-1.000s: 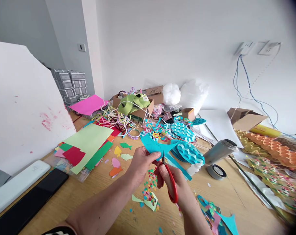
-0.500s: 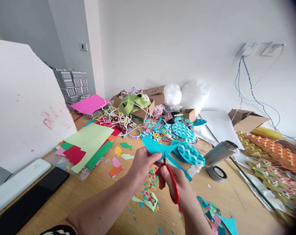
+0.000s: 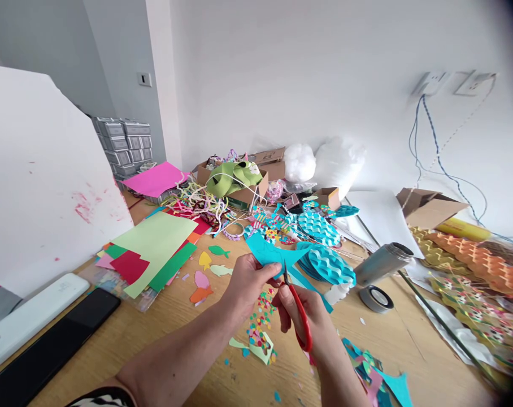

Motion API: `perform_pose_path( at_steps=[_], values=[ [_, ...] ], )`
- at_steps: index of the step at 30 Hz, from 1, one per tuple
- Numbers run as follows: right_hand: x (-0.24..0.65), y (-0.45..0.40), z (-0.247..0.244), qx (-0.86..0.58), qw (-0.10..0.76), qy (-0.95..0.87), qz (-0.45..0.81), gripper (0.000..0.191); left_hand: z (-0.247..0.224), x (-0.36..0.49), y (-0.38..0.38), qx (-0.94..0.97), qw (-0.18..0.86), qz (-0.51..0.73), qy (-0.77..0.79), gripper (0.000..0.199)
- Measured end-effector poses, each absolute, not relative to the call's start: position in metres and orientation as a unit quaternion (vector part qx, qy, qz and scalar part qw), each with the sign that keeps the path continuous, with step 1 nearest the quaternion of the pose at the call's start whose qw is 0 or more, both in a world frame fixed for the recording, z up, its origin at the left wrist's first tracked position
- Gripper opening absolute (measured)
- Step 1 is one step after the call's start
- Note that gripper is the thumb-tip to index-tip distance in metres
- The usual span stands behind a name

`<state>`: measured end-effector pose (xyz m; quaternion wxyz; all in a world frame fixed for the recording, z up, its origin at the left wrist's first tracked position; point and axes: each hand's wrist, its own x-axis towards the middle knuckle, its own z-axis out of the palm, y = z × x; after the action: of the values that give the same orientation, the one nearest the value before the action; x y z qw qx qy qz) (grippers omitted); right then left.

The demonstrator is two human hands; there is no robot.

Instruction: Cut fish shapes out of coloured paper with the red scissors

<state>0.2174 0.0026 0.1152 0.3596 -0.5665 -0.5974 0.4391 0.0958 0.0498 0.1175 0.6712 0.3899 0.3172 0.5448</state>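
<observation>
Between thumb and fingers, my left hand (image 3: 250, 281) pinches a piece of blue paper (image 3: 273, 254) over the middle of the table. My right hand (image 3: 301, 308) is closed around red-handled scissors (image 3: 304, 327), whose dark blades touch the lower edge of the blue paper. Faint drawn lines show on that paper. Below the hands lie small coloured dots (image 3: 259, 325) and a pale green scrap (image 3: 262, 349). Cut paper fish, among them a green one (image 3: 218, 251) and an orange one (image 3: 200, 294), rest left of my left hand.
Coloured sheets (image 3: 161, 243) and a black phone (image 3: 53, 339) lie left. Behind are wavy blue paper pieces (image 3: 330, 265) and a box of green cloth (image 3: 252, 195). An open metal flask (image 3: 381, 265), a tape roll (image 3: 375, 299) and blue scraps (image 3: 394, 384) are on the right.
My right hand and the scissors have shifted very slightly, with the fingers a little less tucked under. My left hand and the blue paper look nearly unmoved.
</observation>
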Motion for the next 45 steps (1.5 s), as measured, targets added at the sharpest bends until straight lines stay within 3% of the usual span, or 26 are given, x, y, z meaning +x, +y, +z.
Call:
perform_pose_path(
  at_steps=[45],
  values=[
    [0.2168, 0.0036, 0.1112, -0.574, 0.364, -0.558, 0.476, 0.059, 0.1103, 0.096, 0.0522, 0.393, 0.679, 0.535, 0.313, 0.021]
  ],
)
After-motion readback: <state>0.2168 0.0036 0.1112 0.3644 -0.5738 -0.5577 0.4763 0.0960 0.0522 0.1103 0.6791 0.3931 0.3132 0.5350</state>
